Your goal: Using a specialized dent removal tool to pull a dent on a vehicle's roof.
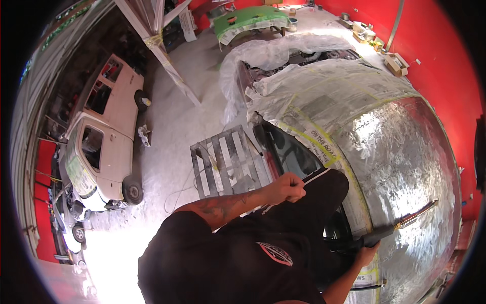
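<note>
My left hand [286, 188] is closed in a fist in front of my dark trousers. A thin white rod [318, 175] appears to run through it, one end reaching over my raised knee. My right hand [366, 254] grips the black handle of what looks like a hot-air gun [405, 221], with a slotted orange-and-silver barrel and narrow tip. That tip points right, over the car roof [392, 167], a patchy grey and silver surface. Yellow tape and printed masking paper [324, 144] border the roof. The right hand's fingers are partly hidden behind the handle.
Plastic sheeting [263, 55] covers the car's front. A slatted dark stand [225, 159] and a loose cable lie to the left. Further left stands a white van [104, 137]. A wrapped post [172, 71], a green panel [253, 21] and cardboard boxes [396, 64] stand farther off.
</note>
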